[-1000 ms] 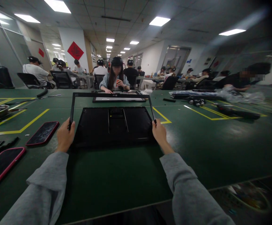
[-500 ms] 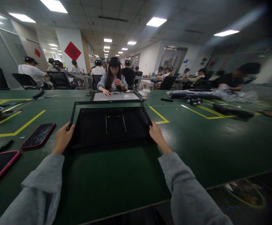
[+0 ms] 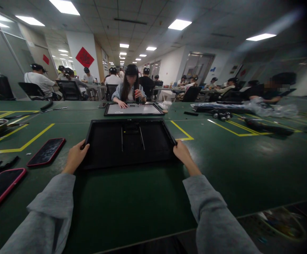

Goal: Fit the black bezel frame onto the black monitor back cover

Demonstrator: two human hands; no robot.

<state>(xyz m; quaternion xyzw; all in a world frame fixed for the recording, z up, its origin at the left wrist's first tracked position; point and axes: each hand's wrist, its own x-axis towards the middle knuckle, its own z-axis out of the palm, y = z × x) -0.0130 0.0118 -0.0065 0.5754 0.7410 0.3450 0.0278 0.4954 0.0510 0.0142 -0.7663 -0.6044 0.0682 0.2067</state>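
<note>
A black monitor front bezel (image 3: 128, 120) lies over a black monitor back cover (image 3: 104, 144), their outlines nearly matching. Through the bezel's opening the cover's hollow inside shows, with two thin metal strips and a small yellow mark in the middle. My left hand (image 3: 77, 153) is closed on the left side of the bezel, thumb on top. At the right side, my right hand (image 3: 183, 151) grips the bezel the same way. Whether the bezel is seated against the cover all round I cannot tell. The undersides of my fingers are hidden.
Two phones in red-pink cases, one (image 3: 46, 151) farther and one (image 3: 2, 188) nearer, lie left on the green table (image 3: 132, 204). Across from me a co-worker rests a hand on a grey display panel (image 3: 136, 109). A plastic cup (image 3: 165, 105) stands beside it.
Both hands have brought the bezel down and toward me, from tilted above the cover's far edge to lying over it. The view has shifted slightly.
</note>
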